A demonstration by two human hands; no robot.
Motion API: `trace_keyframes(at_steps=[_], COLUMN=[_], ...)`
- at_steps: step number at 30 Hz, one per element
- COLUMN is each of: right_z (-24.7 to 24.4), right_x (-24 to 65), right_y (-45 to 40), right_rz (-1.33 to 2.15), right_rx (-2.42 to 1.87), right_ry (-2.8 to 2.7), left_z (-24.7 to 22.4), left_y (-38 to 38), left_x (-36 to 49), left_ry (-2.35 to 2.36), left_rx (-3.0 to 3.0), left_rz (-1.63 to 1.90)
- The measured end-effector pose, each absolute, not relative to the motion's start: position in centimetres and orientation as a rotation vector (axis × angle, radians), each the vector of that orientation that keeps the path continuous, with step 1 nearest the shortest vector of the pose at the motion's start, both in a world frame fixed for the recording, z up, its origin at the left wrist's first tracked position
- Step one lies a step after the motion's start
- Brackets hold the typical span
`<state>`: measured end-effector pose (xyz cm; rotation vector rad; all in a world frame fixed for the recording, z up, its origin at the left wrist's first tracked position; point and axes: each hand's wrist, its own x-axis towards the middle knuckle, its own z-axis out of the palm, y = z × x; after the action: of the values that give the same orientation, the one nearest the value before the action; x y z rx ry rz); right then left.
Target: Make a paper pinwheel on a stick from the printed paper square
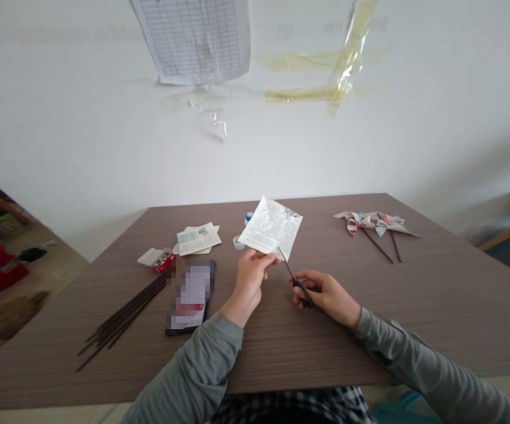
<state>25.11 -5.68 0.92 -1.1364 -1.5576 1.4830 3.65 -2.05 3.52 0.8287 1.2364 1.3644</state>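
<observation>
Paper square (270, 228) is hanging tilted in the air above the middle of the table (370, 306), pinched near its lower corner by the left hand (249, 280), whose grip is closed between thumb and fingers and is holding only the sheet. This thin printed paper is probably very light and soft, so it is likely to bend or crease easily, and taking hold close to the working edge looks safest. The right hand (325, 294) is resting just beside it at about 3 o'clock from the paper, its grip closed around the black loop handles of a pair of scissors (302, 293). The narrow blades are pointing toward 11 o'clock, with the tip reaching the paper's lower edge, though I cannot tell whether they are biting into it. Around the hands, a small stack of printed paper squares (197, 238) is lying at 10 o'clock, a small open box with red sides (156, 259) is sitting at 9 o'clock, and a phone with a pixelated screen (190, 297) is lying nearer. Bundled dark sticks (122, 318) are spreading toward 8 o'clock, while two paper pinwheels on sticks (374, 224) are lying at 2 o'clock.
</observation>
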Motion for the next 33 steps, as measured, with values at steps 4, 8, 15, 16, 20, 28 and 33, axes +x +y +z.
trace_keyframes(at_steps=[4,8,15,16,20,28,33], right_z=[0.4,0.0,0.5,0.6,0.3,-0.2,-0.1], right_x=[25.2,25.2,25.1,25.1,25.1,25.1,25.1], right_y=[-5.5,-5.3,-5.6,-5.5,-5.3,-5.2,-5.2], right_rz=[1.468,1.471,1.483,1.484,1.479,1.473,1.475], right_rx=[-1.120,-1.095,-1.103,-1.104,-1.098,-1.083,-1.098], right_ry=[-1.573,-1.587,-1.547,-1.543,-1.538,-1.525,-1.522], left_z=[3.5,3.3,3.2,3.2,3.4,4.0,4.3], left_y=[-2.0,-2.0,-2.0,-2.0,-2.2,-2.4,-2.5], left_x=[3.6,3.6,3.4,3.4,3.6,3.9,4.0], left_ry=[1.222,1.209,1.194,1.193,1.202,1.213,1.219], left_rx=[0.828,0.829,0.851,0.855,0.862,0.806,0.785], left_rz=[1.368,1.372,1.352,1.345,1.318,1.309,1.311])
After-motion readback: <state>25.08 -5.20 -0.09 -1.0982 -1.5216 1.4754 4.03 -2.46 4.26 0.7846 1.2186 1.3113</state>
